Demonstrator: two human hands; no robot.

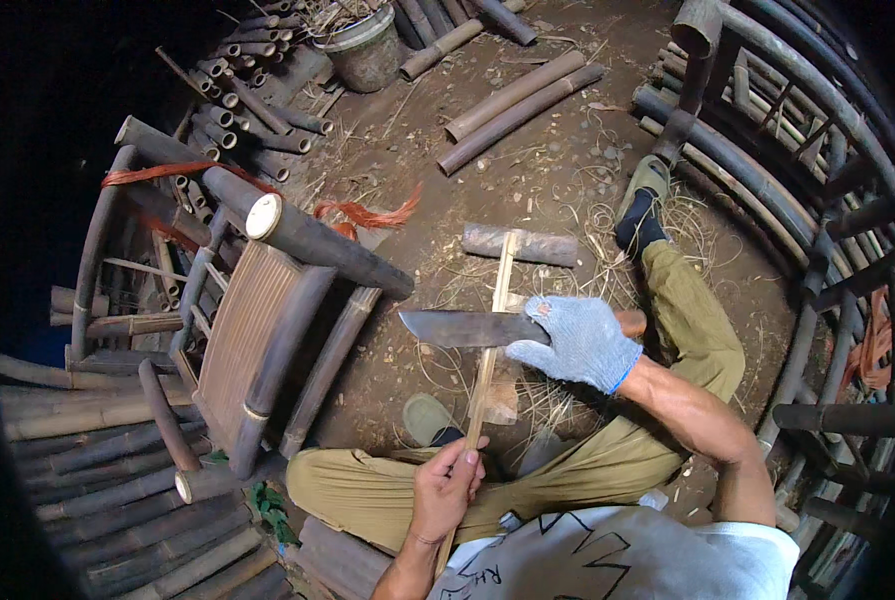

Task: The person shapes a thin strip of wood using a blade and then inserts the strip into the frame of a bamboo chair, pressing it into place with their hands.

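My bare left hand is closed round the near part of a long, pale bamboo strip. From there the strip runs away from me, its far end resting on a short bamboo piece on the ground. My right hand, in a light blue knit glove, grips a broad machete. Its dark blade points left and lies across the strip, its wooden handle end showing right of the glove. Below the strip, near the glove, is a wooden block.
A bamboo chair with red cord stands at left. More bamboo framework rises at right. Cut bamboo tubes and a bucket are at far left. Two poles lie ahead; thin shavings litter the dirt floor.
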